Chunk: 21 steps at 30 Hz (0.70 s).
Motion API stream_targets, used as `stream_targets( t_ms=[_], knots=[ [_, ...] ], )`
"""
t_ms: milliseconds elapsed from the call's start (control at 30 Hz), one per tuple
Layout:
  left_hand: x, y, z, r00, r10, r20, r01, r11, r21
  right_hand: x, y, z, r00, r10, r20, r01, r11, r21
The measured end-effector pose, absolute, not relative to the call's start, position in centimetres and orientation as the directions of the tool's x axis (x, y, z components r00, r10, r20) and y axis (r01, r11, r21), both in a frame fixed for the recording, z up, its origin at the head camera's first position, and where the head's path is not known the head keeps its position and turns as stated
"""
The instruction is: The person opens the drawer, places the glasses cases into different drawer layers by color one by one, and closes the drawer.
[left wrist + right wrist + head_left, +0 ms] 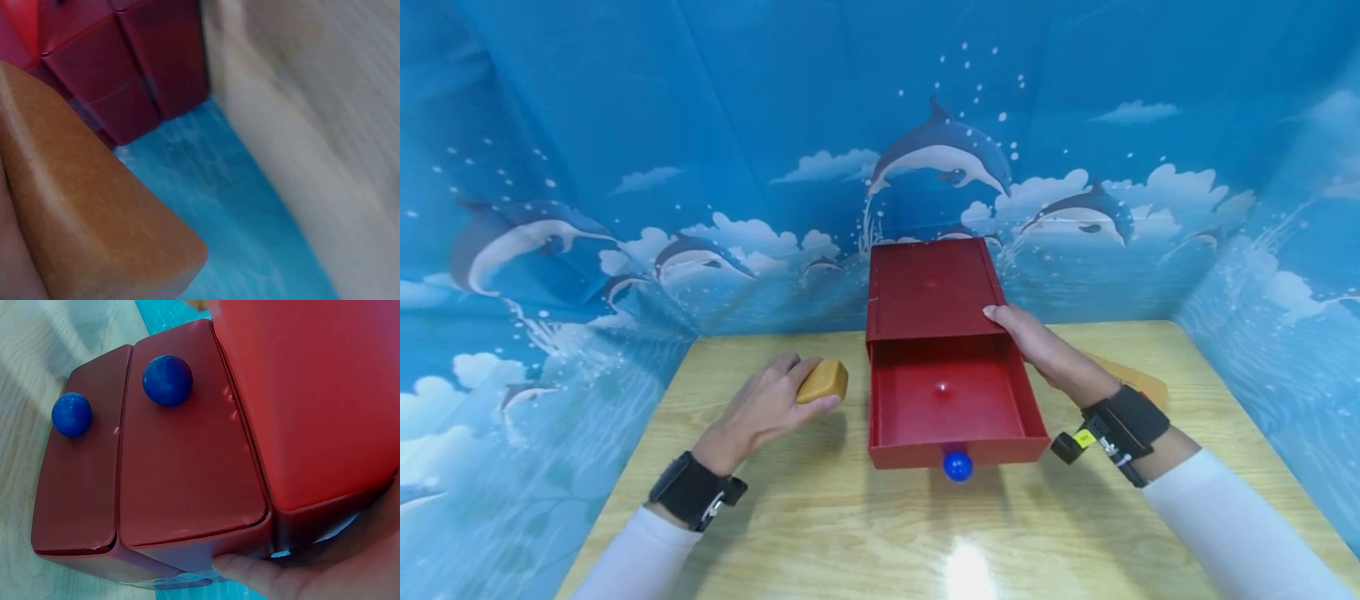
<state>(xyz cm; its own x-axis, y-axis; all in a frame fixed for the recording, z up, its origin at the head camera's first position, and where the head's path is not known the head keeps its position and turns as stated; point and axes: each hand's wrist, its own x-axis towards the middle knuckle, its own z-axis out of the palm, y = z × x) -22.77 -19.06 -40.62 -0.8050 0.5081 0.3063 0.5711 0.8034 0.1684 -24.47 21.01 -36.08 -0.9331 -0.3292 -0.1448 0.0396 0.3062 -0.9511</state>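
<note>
My left hand [767, 396] grips a golden-brown block [823, 381] with rounded edges, held left of the red drawer cabinet [932, 287]. In the left wrist view, the block [94, 200] looks smooth and faintly streaked; what it is made of, I cannot tell. The cabinet's top drawer [955, 452] is pulled out by its blue knob side, its bare red floor showing. With its thumb over the top edge, my right hand [1052, 350] rests against the cabinet's right side. A straight finger [250, 572] touches that side in the right wrist view; the other fingers are mostly hidden.
Two lower drawer fronts with blue knobs [167, 380] sit flush under the open drawer. A flat orange-yellow thing [1138, 385] lies on the wooden table [820, 533], partly behind the right forearm. A dolphin-printed blue cloth [760, 108] hangs behind and beside the table.
</note>
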Motion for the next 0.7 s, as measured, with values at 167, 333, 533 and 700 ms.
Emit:
stream_targets(
  t_ms=[167,333,533,700],
  knots=[
    [-22.2,-18.0,-38.5,-0.784,0.523,0.334,0.597,0.783,0.175,-24.4,21.0,-36.0,-0.932,-0.329,-0.151,0.048,0.303,-0.952],
    [-21.6,-16.8,-36.5,-0.744,0.564,0.358,0.638,0.758,0.135,-24.3,21.0,-36.0,-0.934,-0.327,-0.146,0.039,0.311,-0.950],
    [-21.2,-14.9,-34.1,-0.693,0.618,0.371,0.685,0.725,0.070,-24.2,21.1,-36.1,-0.932,-0.341,-0.123,0.024,0.283,-0.959],
    [-20.6,-13.2,-32.4,-0.654,0.662,0.366,0.719,0.694,0.031,-24.3,21.0,-36.1,-0.931,-0.344,-0.124,0.024,0.281,-0.959]
  ],
)
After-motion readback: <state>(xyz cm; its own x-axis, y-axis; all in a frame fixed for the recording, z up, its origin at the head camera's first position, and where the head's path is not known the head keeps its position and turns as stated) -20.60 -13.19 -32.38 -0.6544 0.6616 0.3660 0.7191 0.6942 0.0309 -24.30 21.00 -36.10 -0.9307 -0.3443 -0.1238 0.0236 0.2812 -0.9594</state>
